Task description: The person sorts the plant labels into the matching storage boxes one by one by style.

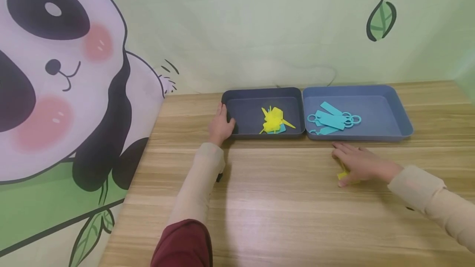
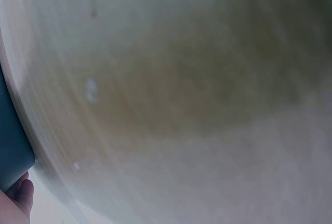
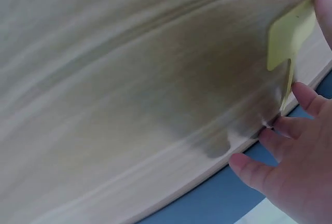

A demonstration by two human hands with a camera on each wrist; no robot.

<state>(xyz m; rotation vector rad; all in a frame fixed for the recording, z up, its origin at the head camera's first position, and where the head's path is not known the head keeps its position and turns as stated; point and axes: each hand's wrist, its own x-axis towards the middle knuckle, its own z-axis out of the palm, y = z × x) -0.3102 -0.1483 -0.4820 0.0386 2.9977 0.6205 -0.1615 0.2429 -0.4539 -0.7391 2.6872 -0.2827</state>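
Note:
In the head view my left hand (image 1: 220, 126) holds the left end of a dark tray (image 1: 245, 136), its thumb by the front corner. Inside that tray lie a heap of yellow plastic plant labels (image 1: 273, 119) and a turquoise piece (image 1: 282, 128), partly covered. Low over the table, before the blue tray (image 1: 382, 114), my right hand (image 1: 358, 163) pinches one yellow plant label (image 3: 290, 32) between thumb and fingers. The right wrist view shows its flat, wide head and thin stem. Turquoise tags with ring ends (image 1: 330, 119) lie in the left half of the blue tray.
Both trays stand side by side at the back of the wooden table (image 1: 274, 201), close to the wall cloth (image 1: 237, 32). A large panda is printed on the cloth at the left. The left wrist view is blurred and mostly shows tabletop.

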